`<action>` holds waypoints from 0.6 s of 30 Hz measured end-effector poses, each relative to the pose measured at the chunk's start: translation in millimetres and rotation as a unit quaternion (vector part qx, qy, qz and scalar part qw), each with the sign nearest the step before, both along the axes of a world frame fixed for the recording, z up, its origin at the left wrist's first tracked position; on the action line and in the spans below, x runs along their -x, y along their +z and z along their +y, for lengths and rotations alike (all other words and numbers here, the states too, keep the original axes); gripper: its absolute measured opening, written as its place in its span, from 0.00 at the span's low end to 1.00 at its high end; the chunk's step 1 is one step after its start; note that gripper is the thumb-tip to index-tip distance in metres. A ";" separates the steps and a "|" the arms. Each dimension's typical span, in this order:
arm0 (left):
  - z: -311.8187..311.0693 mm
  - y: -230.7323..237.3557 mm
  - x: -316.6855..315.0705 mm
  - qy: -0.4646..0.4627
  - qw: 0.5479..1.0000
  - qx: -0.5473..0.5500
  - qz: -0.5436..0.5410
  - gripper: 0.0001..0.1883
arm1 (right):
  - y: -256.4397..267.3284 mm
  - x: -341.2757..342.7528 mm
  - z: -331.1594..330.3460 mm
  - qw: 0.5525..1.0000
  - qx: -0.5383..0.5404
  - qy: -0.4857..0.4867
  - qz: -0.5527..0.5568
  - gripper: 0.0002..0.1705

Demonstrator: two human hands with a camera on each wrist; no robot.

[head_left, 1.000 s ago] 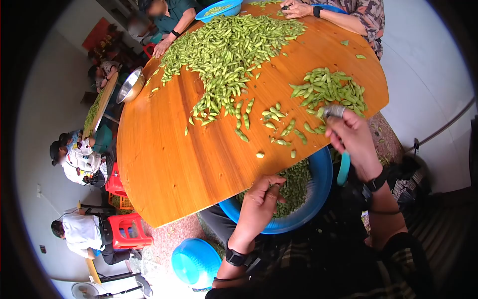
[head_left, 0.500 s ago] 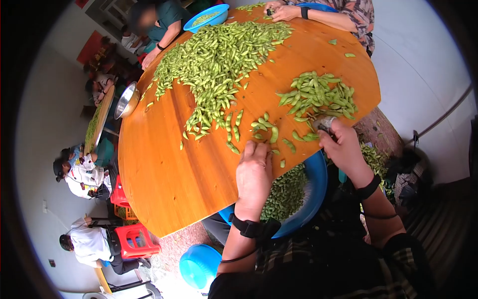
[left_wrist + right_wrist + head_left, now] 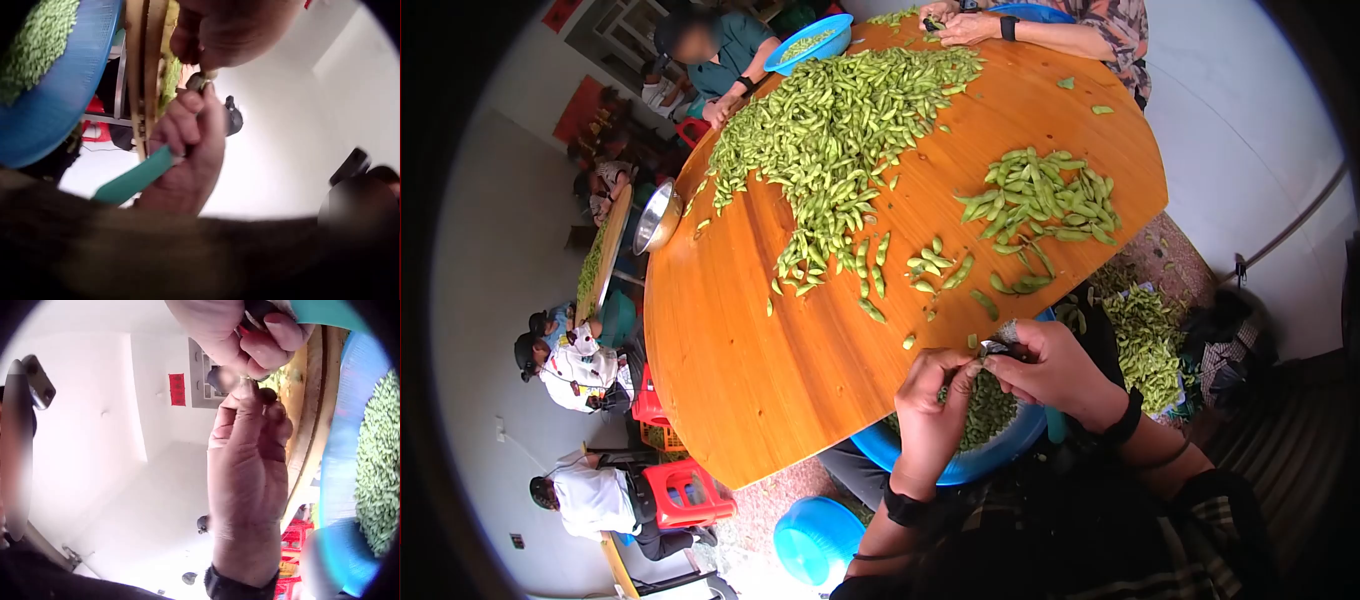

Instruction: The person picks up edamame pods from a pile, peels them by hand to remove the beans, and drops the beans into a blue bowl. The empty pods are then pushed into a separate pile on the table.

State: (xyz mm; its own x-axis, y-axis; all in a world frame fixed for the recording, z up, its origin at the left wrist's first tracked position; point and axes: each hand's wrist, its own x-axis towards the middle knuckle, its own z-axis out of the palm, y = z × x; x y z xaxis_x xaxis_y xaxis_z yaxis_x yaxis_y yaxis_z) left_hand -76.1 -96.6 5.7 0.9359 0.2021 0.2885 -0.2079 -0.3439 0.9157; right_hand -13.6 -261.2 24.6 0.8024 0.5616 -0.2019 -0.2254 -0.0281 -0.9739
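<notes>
Over the blue basin (image 3: 1005, 455) at the table edge, my two hands meet fingertip to fingertip. My left hand (image 3: 928, 405) pinches an edamame pod (image 3: 269, 395), mostly hidden by the fingers. My right hand (image 3: 1068, 372) grips a tool with a flat teal handle (image 3: 137, 175), which sticks out below the palm in the left wrist view. A dark, shiny part of it shows by the right fingertips, close against the pod; I cannot tell its exact kind. Shelled green beans (image 3: 381, 469) lie in the basin. Loose pods (image 3: 935, 262) are scattered just beyond my hands.
A large heap of pods (image 3: 830, 130) covers the far wooden table (image 3: 750, 370), with a smaller pile (image 3: 1050, 195) at right. A steel bowl (image 3: 658, 217) sits at the left edge. Another blue basin (image 3: 815, 540) is on the floor. People sit across the table.
My left hand first reached up to the loose pods on the table, then drew back with one. My right hand came down and left from the small pile to meet it.
</notes>
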 end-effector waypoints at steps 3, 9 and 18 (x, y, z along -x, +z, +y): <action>-2.8 5.4 6.0 0.032 0.972 -0.222 -0.072 0.09 | 1.6 2.9 3.4 0.998 -0.024 -0.002 0.052 0.08; -0.7 1.3 20.1 0.054 0.985 -0.076 0.148 0.08 | 5.2 9.6 11.3 0.994 -0.018 0.039 0.104 0.06; 27.8 13.6 45.8 -0.018 0.972 -0.125 0.199 0.09 | -11.8 4.3 -9.4 0.977 0.135 0.117 -0.114 0.11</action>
State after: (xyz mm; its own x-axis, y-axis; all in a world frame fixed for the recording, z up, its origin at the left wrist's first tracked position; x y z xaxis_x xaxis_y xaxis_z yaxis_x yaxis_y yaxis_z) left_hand -121.8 -68.8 19.3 0.9885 0.1376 -0.0624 0.1301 -0.5647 0.8150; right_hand -17.9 -270.6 12.8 0.7000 0.6859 -0.1989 0.0391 -0.3149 -0.9483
